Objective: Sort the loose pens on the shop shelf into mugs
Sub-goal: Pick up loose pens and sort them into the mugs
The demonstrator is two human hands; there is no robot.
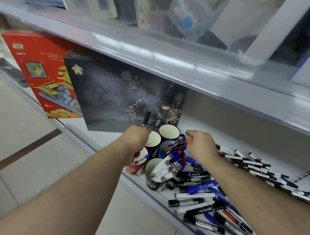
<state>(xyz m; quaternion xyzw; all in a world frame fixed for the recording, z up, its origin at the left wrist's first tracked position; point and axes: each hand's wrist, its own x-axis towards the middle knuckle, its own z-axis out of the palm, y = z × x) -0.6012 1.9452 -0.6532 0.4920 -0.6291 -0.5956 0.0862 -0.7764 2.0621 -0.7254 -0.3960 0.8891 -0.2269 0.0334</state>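
Left hand (136,143) grips black pen (145,118) above the mugs (168,132); right hand (200,144) pinches blue and red pens (177,144). Loose pens (228,200) fill the shelf (232,123). Match colour per mug, drop tip-down.

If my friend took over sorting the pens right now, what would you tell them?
Left hand: grip on a black pen, above the mugs.
Right hand: grip on blue and red pens, over the blue mug.
Done: the mug of white markers is filling, the blue mug holds blue pens, and the red mug has a blue one.
Left: two back mugs look empty; a big loose pile of pens lies on the shelf.
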